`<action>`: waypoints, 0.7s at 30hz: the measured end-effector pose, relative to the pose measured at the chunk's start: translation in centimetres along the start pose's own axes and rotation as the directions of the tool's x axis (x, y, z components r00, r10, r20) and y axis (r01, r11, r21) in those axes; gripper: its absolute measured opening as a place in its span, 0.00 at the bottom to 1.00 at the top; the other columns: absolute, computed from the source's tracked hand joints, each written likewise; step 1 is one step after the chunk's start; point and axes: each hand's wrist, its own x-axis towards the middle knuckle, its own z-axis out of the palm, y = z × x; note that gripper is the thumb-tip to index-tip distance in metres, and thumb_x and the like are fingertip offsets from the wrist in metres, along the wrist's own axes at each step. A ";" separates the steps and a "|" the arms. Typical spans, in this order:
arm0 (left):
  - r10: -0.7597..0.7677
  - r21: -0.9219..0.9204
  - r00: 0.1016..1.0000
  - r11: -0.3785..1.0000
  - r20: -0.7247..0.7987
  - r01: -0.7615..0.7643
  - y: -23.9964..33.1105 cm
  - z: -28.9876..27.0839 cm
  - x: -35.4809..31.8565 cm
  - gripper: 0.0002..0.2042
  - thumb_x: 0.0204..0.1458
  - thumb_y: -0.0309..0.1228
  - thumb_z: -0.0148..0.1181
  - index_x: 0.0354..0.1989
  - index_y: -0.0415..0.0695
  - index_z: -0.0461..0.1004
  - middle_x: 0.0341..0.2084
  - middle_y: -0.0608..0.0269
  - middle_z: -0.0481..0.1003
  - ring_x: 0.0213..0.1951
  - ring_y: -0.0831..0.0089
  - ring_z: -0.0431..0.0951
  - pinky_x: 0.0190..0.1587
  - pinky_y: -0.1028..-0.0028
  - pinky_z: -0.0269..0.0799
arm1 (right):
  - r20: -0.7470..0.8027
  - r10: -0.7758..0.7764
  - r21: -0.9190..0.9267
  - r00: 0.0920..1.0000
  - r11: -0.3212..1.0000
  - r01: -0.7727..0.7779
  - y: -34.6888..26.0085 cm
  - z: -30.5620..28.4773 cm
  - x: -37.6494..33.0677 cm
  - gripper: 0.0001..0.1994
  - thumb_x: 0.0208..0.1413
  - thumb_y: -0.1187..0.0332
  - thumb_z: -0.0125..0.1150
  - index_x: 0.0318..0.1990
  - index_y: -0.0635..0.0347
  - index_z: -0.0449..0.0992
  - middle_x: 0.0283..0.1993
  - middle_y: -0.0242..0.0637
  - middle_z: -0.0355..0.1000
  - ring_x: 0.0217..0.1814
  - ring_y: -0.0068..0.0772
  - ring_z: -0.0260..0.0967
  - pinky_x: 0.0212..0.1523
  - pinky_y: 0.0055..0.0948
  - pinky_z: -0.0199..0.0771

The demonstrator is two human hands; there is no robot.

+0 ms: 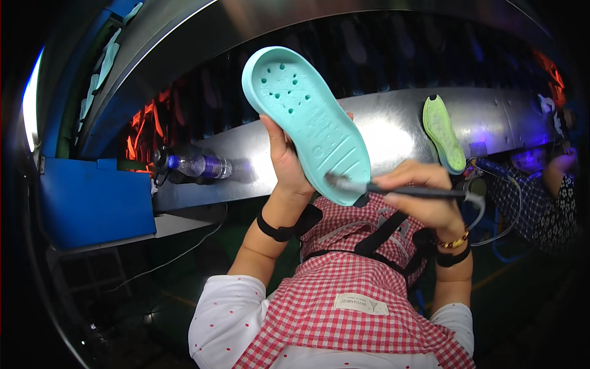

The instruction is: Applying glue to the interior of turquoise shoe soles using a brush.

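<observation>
A turquoise shoe sole (310, 117) with small round holes at its upper end is held up in front of me. My left hand (286, 157) grips it by its left edge, mostly from beneath. In my right hand (427, 187), closed round a black handle, is a brush (424, 192) with a thin hose or cord at its back end. The pale bristles touch the sole's lower end. A small black piece (361, 200) sits at that end of the sole. Further right, a yellow-green shoe sole (444, 132) lies on the metal ledge (393, 138).
Clear plastic bottles (200, 166) lie on the ledge at the left, by a blue metal box (95, 197). Behind the ledge runs a dark line of soles, with orange-red pieces glowing at both ends. Another person's arm (559, 166) shows at the far right.
</observation>
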 end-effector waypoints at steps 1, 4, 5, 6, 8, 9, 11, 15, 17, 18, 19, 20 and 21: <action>0.003 0.003 1.000 1.000 0.004 -0.003 0.1 0.0 0.2 0.37 0.46 0.63 0.31 0.56 0.44 0.55 0.47 0.54 0.64 0.49 0.59 0.65 0.55 0.51 0.54 | 0.091 -0.053 -0.037 0.994 0.998 0.057 0.0 0.3 0.1 0.11 0.38 0.80 0.60 0.34 0.66 0.75 0.34 0.42 0.73 0.37 0.27 0.69 0.39 0.24 0.68; 0.003 -0.084 0.995 0.996 0.104 0.006 0.6 0.3 0.4 0.36 0.48 0.60 0.32 0.56 0.43 0.54 0.49 0.51 0.62 0.49 0.56 0.65 0.54 0.51 0.55 | 0.076 -0.097 0.158 0.992 0.984 0.084 0.7 -0.2 0.3 0.09 0.39 0.80 0.59 0.33 0.66 0.74 0.35 0.41 0.72 0.40 0.30 0.68 0.45 0.29 0.66; 0.003 -0.083 0.995 0.997 0.103 0.006 0.7 0.9 0.4 0.36 0.48 0.60 0.32 0.56 0.43 0.54 0.49 0.51 0.62 0.49 0.56 0.65 0.54 0.51 0.55 | -0.005 -0.084 0.315 0.996 0.946 0.082 1.3 -0.3 0.3 0.09 0.39 0.80 0.58 0.32 0.67 0.74 0.36 0.43 0.72 0.42 0.31 0.68 0.47 0.31 0.65; -0.013 0.001 1.000 1.000 0.020 0.013 0.8 1.4 0.5 0.35 0.49 0.59 0.32 0.57 0.43 0.53 0.51 0.51 0.60 0.51 0.55 0.63 0.54 0.50 0.55 | -0.081 0.025 0.331 0.996 0.943 0.003 1.7 0.0 0.2 0.09 0.41 0.80 0.56 0.33 0.69 0.72 0.39 0.47 0.70 0.44 0.33 0.67 0.48 0.31 0.65; -0.103 0.246 0.992 0.962 -0.068 0.117 1.1 1.7 0.0 0.34 0.50 0.57 0.30 0.58 0.43 0.50 0.56 0.52 0.55 0.55 0.51 0.58 0.55 0.48 0.52 | -0.109 0.073 0.543 0.991 0.839 -0.003 1.9 0.9 0.3 0.09 0.42 0.79 0.56 0.34 0.70 0.71 0.40 0.49 0.69 0.44 0.33 0.67 0.48 0.31 0.64; -0.096 0.251 0.993 0.962 -0.069 0.111 0.7 2.2 -0.8 0.34 0.50 0.57 0.30 0.58 0.43 0.50 0.56 0.52 0.55 0.55 0.51 0.58 0.55 0.48 0.52 | -0.118 0.127 0.726 0.985 0.687 -0.001 1.9 1.5 0.5 0.09 0.43 0.79 0.55 0.35 0.71 0.70 0.42 0.51 0.68 0.44 0.33 0.67 0.48 0.30 0.64; -0.068 -0.106 0.997 0.992 -0.034 0.064 -1.4 3.7 -2.4 0.34 0.50 0.57 0.30 0.58 0.43 0.50 0.55 0.51 0.56 0.54 0.49 0.59 0.56 0.47 0.49 | -0.130 0.204 0.787 0.970 0.616 -0.024 1.6 2.3 0.6 0.08 0.46 0.78 0.53 0.36 0.71 0.69 0.39 0.50 0.69 0.43 0.32 0.68 0.48 0.28 0.65; -0.060 -0.081 0.993 0.995 -0.102 0.052 -1.3 2.9 -2.3 0.32 0.53 0.54 0.25 0.58 0.40 0.49 0.51 0.48 0.60 0.50 0.51 0.64 0.54 0.56 0.58 | -0.207 0.077 0.360 0.975 0.933 0.003 0.8 2.9 -0.1 0.08 0.44 0.80 0.54 0.35 0.69 0.71 0.36 0.46 0.71 0.39 0.29 0.69 0.43 0.25 0.68; -0.063 -0.041 0.993 0.997 -0.095 0.060 -1.1 2.6 -2.3 0.32 0.53 0.54 0.25 0.57 0.39 0.49 0.51 0.47 0.60 0.50 0.51 0.64 0.54 0.56 0.58 | -0.097 -0.111 0.215 0.989 0.968 0.129 0.6 2.4 0.0 0.09 0.41 0.82 0.56 0.34 0.69 0.72 0.36 0.45 0.72 0.38 0.30 0.69 0.42 0.25 0.68; -0.066 -0.049 0.993 0.997 -0.094 0.062 -1.0 2.7 -2.2 0.32 0.53 0.53 0.25 0.57 0.39 0.50 0.50 0.47 0.61 0.50 0.51 0.65 0.53 0.56 0.59 | -0.099 -0.111 0.214 0.989 0.968 0.130 0.4 2.3 0.2 0.09 0.41 0.82 0.56 0.34 0.69 0.72 0.36 0.45 0.72 0.38 0.30 0.69 0.42 0.25 0.68; -0.069 -0.057 0.993 0.996 -0.093 0.064 -1.0 2.8 -2.1 0.32 0.53 0.53 0.25 0.57 0.39 0.50 0.50 0.47 0.61 0.50 0.51 0.65 0.53 0.57 0.59 | -0.168 -0.058 0.212 0.984 0.973 0.094 0.0 2.5 0.4 0.09 0.40 0.82 0.57 0.34 0.68 0.72 0.35 0.45 0.72 0.39 0.31 0.70 0.42 0.25 0.68; -0.065 -0.080 0.994 0.995 -0.084 0.058 -1.2 2.7 -1.7 0.31 0.53 0.53 0.27 0.57 0.39 0.51 0.51 0.46 0.60 0.49 0.52 0.65 0.53 0.56 0.59 | -0.236 -0.007 0.212 0.972 0.976 0.058 -0.3 2.5 0.7 0.10 0.39 0.82 0.58 0.33 0.68 0.73 0.35 0.44 0.72 0.39 0.31 0.70 0.41 0.25 0.68; -0.065 -0.080 0.994 0.995 -0.082 0.059 -1.2 2.7 -1.6 0.31 0.53 0.53 0.27 0.57 0.39 0.51 0.51 0.46 0.60 0.49 0.52 0.65 0.53 0.56 0.59 | -0.237 -0.009 0.211 0.972 0.976 0.060 -0.7 2.4 0.9 0.10 0.39 0.82 0.58 0.33 0.68 0.73 0.35 0.44 0.72 0.39 0.31 0.70 0.41 0.25 0.68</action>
